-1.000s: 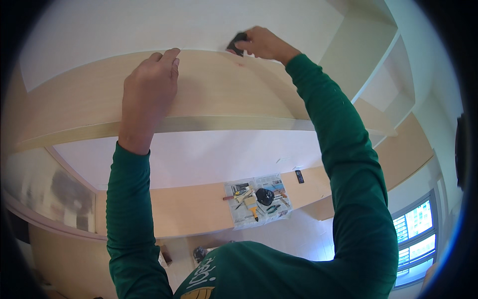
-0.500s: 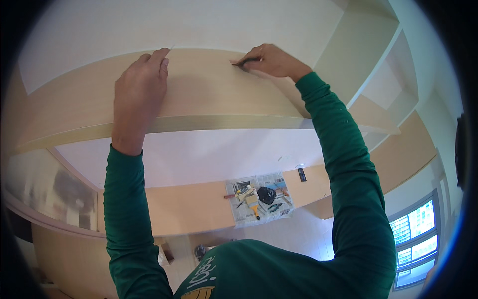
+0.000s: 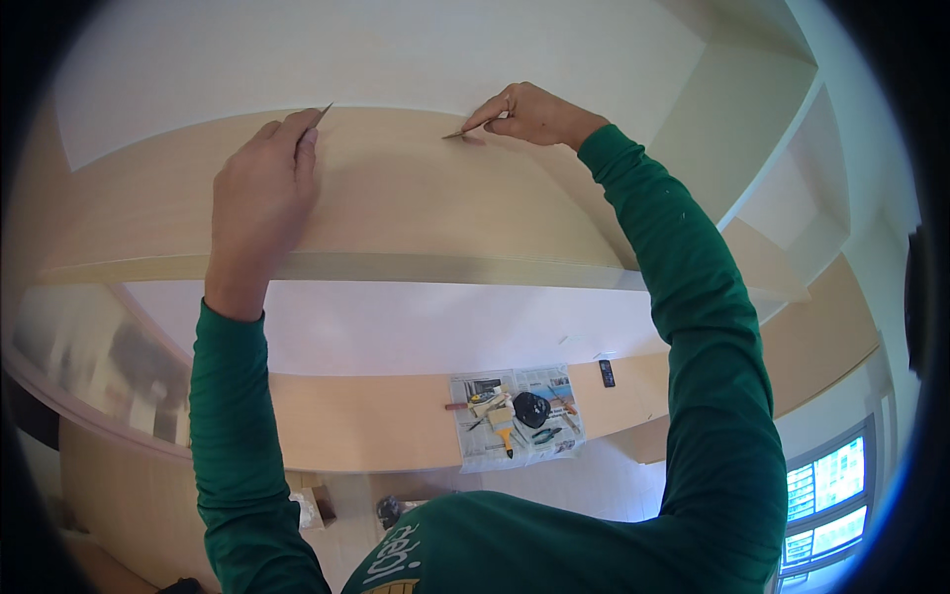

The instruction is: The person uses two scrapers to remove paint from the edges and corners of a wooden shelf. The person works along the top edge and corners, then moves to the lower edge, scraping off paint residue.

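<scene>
My left hand [image 3: 259,198], closed round a thin, flat scraper-like piece [image 3: 323,113], is raised at the back of a light wood shelf [image 3: 396,198], near the edge of the white back panel [image 3: 396,54]. To its right, my right hand [image 3: 524,116] grips a flat blade [image 3: 456,134], which looks like a scraper. Its tip lies low on the wood surface, a little out from the white panel; whether it touches is hard to tell.
Below, a lower worktop [image 3: 366,421] carries newspaper [image 3: 475,450] with a brush [image 3: 503,431], pliers, a black bundle [image 3: 530,409] and several tools, plus a phone [image 3: 607,373]. Side compartments [image 3: 767,267] stand at right, a window [image 3: 829,489] lower right.
My right hand has come down from the panel edge onto the wood, its dark tool now turned flatter. My left hand has shifted left with the piece it holds. The view has moved slightly.
</scene>
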### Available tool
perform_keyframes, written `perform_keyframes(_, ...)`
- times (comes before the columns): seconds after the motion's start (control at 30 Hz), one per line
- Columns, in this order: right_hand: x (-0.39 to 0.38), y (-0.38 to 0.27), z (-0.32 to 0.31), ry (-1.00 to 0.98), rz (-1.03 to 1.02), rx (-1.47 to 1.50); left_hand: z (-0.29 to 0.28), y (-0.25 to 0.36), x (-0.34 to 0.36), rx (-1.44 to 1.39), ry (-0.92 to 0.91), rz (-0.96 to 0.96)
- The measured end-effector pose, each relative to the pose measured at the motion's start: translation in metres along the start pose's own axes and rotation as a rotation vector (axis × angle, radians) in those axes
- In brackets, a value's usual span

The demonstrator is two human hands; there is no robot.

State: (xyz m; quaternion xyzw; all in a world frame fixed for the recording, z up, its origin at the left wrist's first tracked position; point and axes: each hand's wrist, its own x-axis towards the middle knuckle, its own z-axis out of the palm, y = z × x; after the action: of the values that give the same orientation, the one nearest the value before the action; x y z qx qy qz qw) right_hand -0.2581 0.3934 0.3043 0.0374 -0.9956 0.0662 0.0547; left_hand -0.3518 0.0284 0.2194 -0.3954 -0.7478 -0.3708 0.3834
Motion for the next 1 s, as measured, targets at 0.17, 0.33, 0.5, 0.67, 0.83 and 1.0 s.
perform_keyframes(0.17, -0.001, 0.022, -0.008, -0.083, -0.119, 0.082, 0.006, 0.002, 0.004, 0.022, -0.042, -0.072)
perform_keyframes(0.33, -0.013, 0.036, -0.010, -0.080, -0.147, 0.068, 0.013, -0.004, 0.007, 0.017, -0.049, -0.092)
perform_keyframes(0.5, -0.026, 0.035, -0.024, -0.158, -0.115, 0.086, 0.015, -0.008, 0.009, 0.038, -0.063, -0.089)
perform_keyframes(0.67, -0.037, 0.030, -0.052, -0.114, -0.127, 0.004, 0.012, -0.003, 0.008, 0.050, -0.064, -0.107)
perform_keyframes(0.83, -0.045, 0.030, -0.044, 0.092, -0.143, 0.103, 0.011, -0.001, 0.010, 0.038, -0.081, -0.122)
perform_keyframes(1.0, -0.060, 0.026, -0.043, 0.233, -0.067, 0.134, 0.011, -0.004, 0.009, 0.017, -0.060, -0.084)
